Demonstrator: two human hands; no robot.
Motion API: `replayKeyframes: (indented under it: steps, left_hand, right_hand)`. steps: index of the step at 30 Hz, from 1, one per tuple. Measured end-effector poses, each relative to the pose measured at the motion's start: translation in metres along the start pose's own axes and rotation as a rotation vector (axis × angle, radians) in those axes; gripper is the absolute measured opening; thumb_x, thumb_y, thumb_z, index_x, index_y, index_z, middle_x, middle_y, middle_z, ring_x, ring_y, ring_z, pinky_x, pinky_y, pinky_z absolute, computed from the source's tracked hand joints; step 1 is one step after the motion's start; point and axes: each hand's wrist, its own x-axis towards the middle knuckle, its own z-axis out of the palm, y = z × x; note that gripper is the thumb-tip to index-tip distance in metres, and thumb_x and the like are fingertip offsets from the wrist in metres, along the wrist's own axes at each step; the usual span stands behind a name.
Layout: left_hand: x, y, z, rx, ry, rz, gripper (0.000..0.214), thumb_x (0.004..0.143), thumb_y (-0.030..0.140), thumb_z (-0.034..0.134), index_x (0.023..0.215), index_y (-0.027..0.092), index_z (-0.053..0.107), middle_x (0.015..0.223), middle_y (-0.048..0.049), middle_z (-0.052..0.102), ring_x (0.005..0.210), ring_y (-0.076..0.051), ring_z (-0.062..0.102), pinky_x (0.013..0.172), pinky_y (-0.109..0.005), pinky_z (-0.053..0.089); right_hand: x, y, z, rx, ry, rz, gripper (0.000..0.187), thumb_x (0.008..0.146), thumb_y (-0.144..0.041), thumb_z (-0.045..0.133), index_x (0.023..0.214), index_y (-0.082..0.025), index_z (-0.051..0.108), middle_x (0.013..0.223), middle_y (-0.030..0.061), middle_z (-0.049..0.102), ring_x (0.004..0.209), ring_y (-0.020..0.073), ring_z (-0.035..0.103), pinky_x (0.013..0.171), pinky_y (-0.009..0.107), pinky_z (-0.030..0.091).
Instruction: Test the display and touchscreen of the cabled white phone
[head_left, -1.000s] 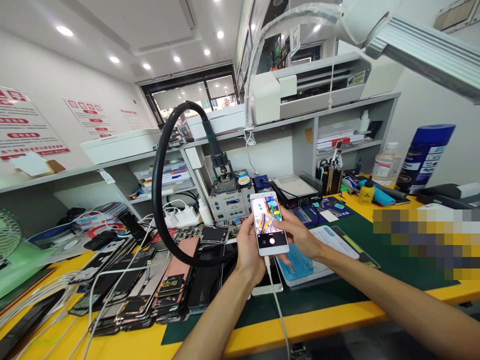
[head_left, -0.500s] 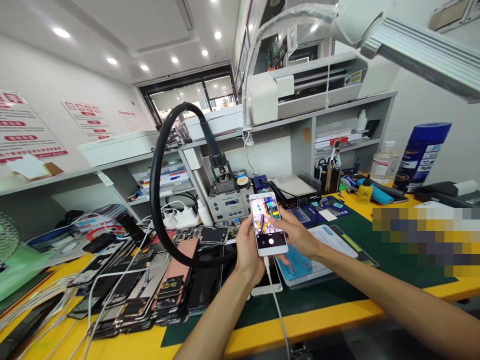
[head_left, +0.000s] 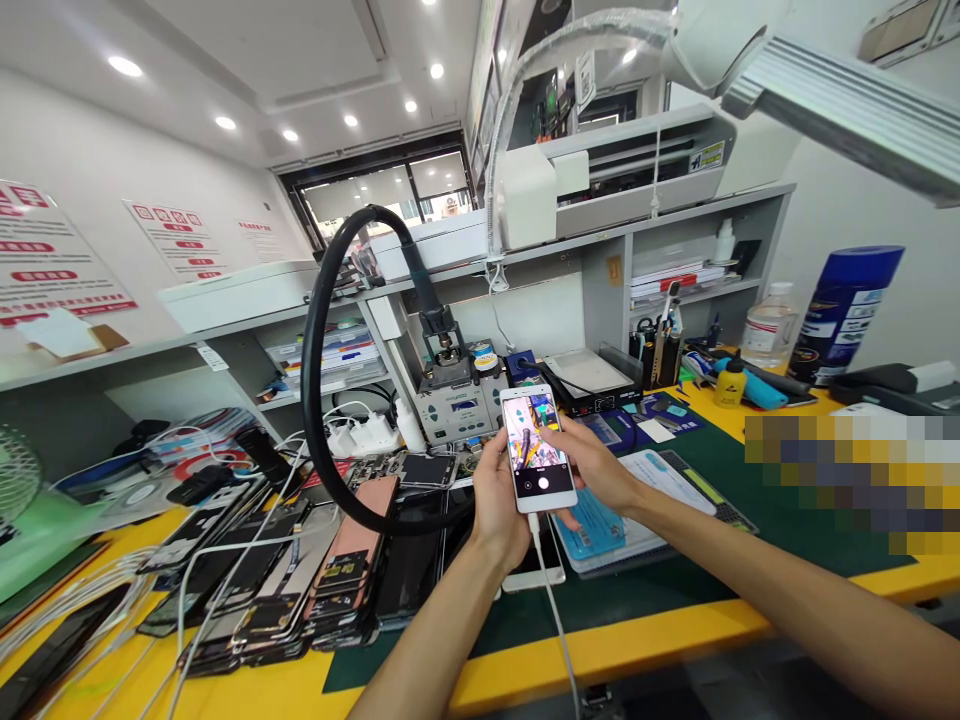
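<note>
The white smartphone (head_left: 537, 450) is held upright above the green work mat (head_left: 757, 560), in front of the rework station (head_left: 459, 402). Its screen is lit and shows a live camera view.

The left hand (head_left: 495, 492) is closed round the phone's left edge and carries it. The right hand (head_left: 598, 466) cradles the right edge with its fingers curled beneath. One digit lies across the upper screen; whether it presses the glass or only hovers cannot be told from this angle.

A white cable (head_left: 556, 600) hangs from the phone's lower end to the bench edge. A second white phone (head_left: 537, 572) lies flat directly below.

Step in hand, by judgement: working the touchscreen with the camera running. Further handling calls for a steady left grip and slack in the cable.
</note>
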Motion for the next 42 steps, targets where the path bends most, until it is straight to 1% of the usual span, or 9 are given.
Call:
replayKeyframes:
  steps: [3,8,13,18,25,31,33,38,42]
  left_hand:
    - [-0.0005,0.0005,0.0008,0.010,0.007,0.005,0.048,0.089,0.047,0.049,0.124,0.016,0.061,0.088,-0.0091,0.072,0.070,-0.023,0.069,0.054,-0.031,0.056]
    - [-0.0023,0.0012,0.0025,0.013,-0.015,-0.021,0.049,0.089,0.048,0.048,0.123,0.016,0.062,0.089,-0.0101,0.073,0.071,-0.024,0.069,0.055,-0.032,0.056]
    - [-0.0016,0.0014,0.0023,0.010,-0.009,-0.026,0.049,0.089,0.049,0.048,0.122,0.015,0.062,0.090,-0.0108,0.073,0.072,-0.025,0.069,0.055,-0.034,0.057]
    - [-0.0003,0.0019,0.0013,-0.006,-0.011,-0.031,0.051,0.090,0.048,0.046,0.124,0.013,0.061,0.090,-0.0117,0.073,0.073,-0.026,0.070,0.055,-0.033,0.056]
    - [0.0012,-0.0003,-0.0007,0.019,-0.025,-0.013,0.052,0.089,0.050,0.048,0.125,0.015,0.060,0.092,-0.0107,0.073,0.073,-0.025,0.070,0.057,-0.032,0.056]
    - [0.0005,0.0009,0.0002,0.014,-0.045,-0.032,0.054,0.089,0.050,0.047,0.126,0.013,0.060,0.094,-0.0122,0.072,0.074,-0.025,0.070,0.057,-0.033,0.057]
    - [0.0000,0.0012,0.0008,0.013,-0.027,-0.028,0.054,0.089,0.050,0.047,0.126,0.013,0.059,0.094,-0.0122,0.072,0.075,-0.025,0.070,0.057,-0.033,0.057]
    - [0.0002,0.0004,0.0005,0.018,-0.015,-0.019,0.052,0.089,0.050,0.048,0.127,0.015,0.059,0.095,-0.0112,0.072,0.075,-0.025,0.070,0.056,-0.033,0.057]
    - [0.0018,-0.0014,0.0003,0.040,-0.012,-0.002,0.052,0.090,0.049,0.047,0.127,0.016,0.058,0.094,-0.0106,0.072,0.075,-0.025,0.070,0.056,-0.033,0.058]
  right_hand:
    - [0.0015,0.0010,-0.0026,-0.005,0.042,0.004,0.029,0.088,-0.043,0.056,0.106,-0.020,0.055,0.053,-0.0053,0.052,0.034,0.0072,0.037,0.027,0.016,0.029]
    - [0.0039,0.0049,-0.0062,0.020,0.087,0.008,0.030,0.088,-0.048,0.054,0.097,-0.019,0.057,0.049,-0.0076,0.045,0.032,0.0043,0.029,0.028,0.015,0.024]
    - [0.0053,0.0066,-0.0065,0.017,0.107,0.008,0.031,0.088,-0.048,0.054,0.098,-0.019,0.057,0.051,-0.0067,0.048,0.032,0.0042,0.029,0.029,0.015,0.023]
    - [0.0046,0.0050,-0.0062,0.012,0.098,0.009,0.030,0.089,-0.047,0.053,0.098,-0.019,0.057,0.052,-0.0069,0.048,0.033,0.0036,0.029,0.030,0.014,0.022]
    - [0.0047,0.0046,-0.0061,-0.001,0.095,0.018,0.028,0.088,-0.046,0.057,0.091,-0.018,0.056,0.052,-0.0060,0.049,0.034,0.0043,0.031,0.029,0.015,0.023]
    - [0.0051,0.0067,-0.0075,0.027,0.101,0.016,0.036,0.088,-0.053,0.053,0.077,-0.019,0.049,0.047,-0.0087,0.037,0.034,0.0042,0.030,0.031,0.014,0.025]
    - [0.0048,0.0061,-0.0074,0.030,0.098,0.022,0.036,0.088,-0.054,0.052,0.077,-0.019,0.050,0.047,-0.0086,0.037,0.034,0.0041,0.030,0.031,0.014,0.026]
    - [0.0059,0.0051,-0.0067,0.025,0.110,0.036,0.031,0.087,-0.050,0.056,0.088,-0.019,0.056,0.049,-0.0083,0.042,0.033,0.0041,0.030,0.030,0.015,0.023]
    - [0.0079,0.0061,-0.0077,0.033,0.136,0.063,0.033,0.087,-0.050,0.056,0.083,-0.018,0.057,0.045,-0.0093,0.036,0.032,0.0043,0.028,0.030,0.016,0.020]
